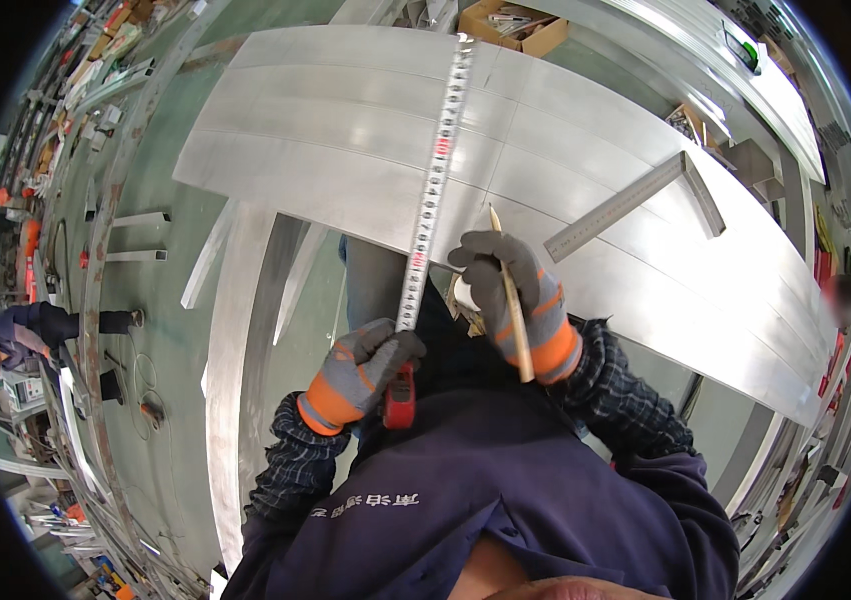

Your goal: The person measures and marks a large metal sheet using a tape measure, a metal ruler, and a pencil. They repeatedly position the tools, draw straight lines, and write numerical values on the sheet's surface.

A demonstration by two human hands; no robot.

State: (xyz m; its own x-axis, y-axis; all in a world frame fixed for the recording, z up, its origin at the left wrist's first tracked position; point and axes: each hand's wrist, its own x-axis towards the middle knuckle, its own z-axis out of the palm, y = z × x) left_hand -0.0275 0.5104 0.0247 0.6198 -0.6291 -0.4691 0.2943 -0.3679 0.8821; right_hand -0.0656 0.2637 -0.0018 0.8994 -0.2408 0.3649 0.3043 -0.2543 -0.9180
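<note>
A tape measure (pixel 400 400) with a red case is held in my left hand (pixel 343 385), whose gloved fingers close around it. Its pulled-out blade (pixel 432 195) runs away from me across a wide silver metal panel (pixel 315 110), reaching the far edge. In my right hand (pixel 535 320), also in a grey and orange glove, is a pencil (pixel 518 335) that points up and away, just right of the blade by the panel's near edge. A metal try square (pixel 620 205) lies on the panel to the right of that hand.
An open cardboard box (pixel 540 42) stands beyond the panel's far edge. A long metal beam (pixel 240 400) extends toward me at the left. Another person (pixel 35 335) is at the far left, near racks and cables. More metal profiles line the right side.
</note>
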